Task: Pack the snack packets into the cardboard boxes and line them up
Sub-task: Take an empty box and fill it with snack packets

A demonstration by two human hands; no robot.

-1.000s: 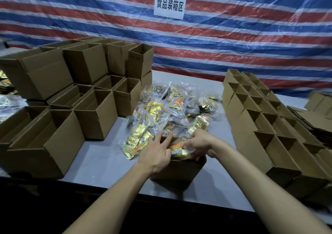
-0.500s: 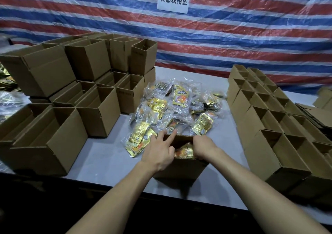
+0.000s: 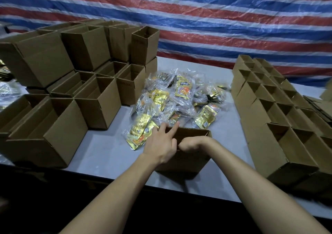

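Observed left hand [image 3: 161,143] spread on cardboard box [image 3: 190,161] rim; right hand [image 3: 190,144] dipped inside, grip indeterminable; snack packets [image 3: 177,100] heaped just behind.

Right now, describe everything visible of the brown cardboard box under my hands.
The brown cardboard box stands upright, top open, on the grey table near its front edge, with clear-bagged gold snack packets piled against its far wall. The left hand rests on its left rim, fingers straight; the right hand curls inside, hiding the contents.
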